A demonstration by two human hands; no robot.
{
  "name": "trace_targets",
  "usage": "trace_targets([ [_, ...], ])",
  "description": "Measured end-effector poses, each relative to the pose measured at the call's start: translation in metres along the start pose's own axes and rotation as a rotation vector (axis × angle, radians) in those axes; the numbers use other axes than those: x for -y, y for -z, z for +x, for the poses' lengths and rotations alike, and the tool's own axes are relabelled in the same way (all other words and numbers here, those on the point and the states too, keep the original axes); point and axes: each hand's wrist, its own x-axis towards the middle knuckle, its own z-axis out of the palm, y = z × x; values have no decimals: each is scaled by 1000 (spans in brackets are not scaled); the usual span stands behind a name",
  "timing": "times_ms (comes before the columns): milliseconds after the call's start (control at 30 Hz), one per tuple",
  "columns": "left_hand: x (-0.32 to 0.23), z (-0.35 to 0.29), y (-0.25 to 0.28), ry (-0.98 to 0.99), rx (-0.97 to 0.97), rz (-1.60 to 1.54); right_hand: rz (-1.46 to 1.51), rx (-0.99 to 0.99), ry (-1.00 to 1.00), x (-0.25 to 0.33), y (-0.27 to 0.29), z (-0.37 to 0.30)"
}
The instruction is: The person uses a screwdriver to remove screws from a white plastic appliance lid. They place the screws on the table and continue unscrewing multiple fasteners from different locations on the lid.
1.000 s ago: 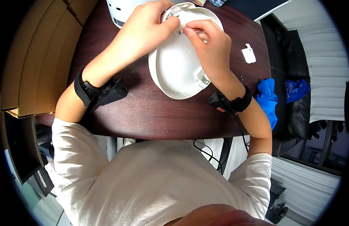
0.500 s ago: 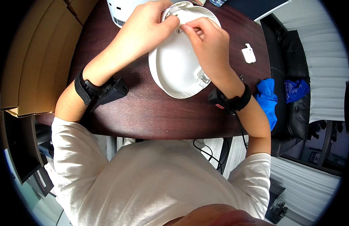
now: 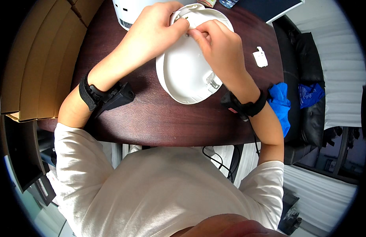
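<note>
An oval white plastic cover [image 3: 183, 71] with a raised rim lies tilted on the dark wood table, its hollow side up. My left hand [image 3: 163, 19] grips its far left edge, the thumb reaching inside and the other fingers mostly hidden behind. Inside the cover's far part, my right hand [image 3: 220, 41] is closed in a pinch close to the left thumb. Whatever sits between those fingertips is too small or covered to make out. A small screw-like spot [image 3: 187, 35] shows just below the fingertips. At the cover's near right edge is a clear latch-like piece [image 3: 212, 80].
A small white plastic piece [image 3: 260, 57] lies to the right on the table [image 3: 151, 122]. Behind the cover stands a white appliance body [image 3: 129, 12]. Cardboard boxes [image 3: 37, 59] line the left side. Blue cloth [image 3: 279, 104] hangs at the right edge, beside a black sofa [image 3: 305, 55].
My right hand has shifted slightly right and toward me, still pinching. The cover has barely moved, and my left hand keeps its hold.
</note>
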Motion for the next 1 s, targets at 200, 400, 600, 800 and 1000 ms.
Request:
trace_targets([
  [200,-4,-1,2,21,25,-1,-73,54,61,0,4,-1],
  [400,-4,0,0,19,15,-7,-127,64,98,-2,3,3],
  [600,1,1,1,-3,28,5,-191,62,81,-1,0,8],
  [800,1,1,0,-35,19,2,-55,90,10,-9,14,10],
  [1000,1,1,0,-26,4,2,-86,157,97,-1,18,13],
])
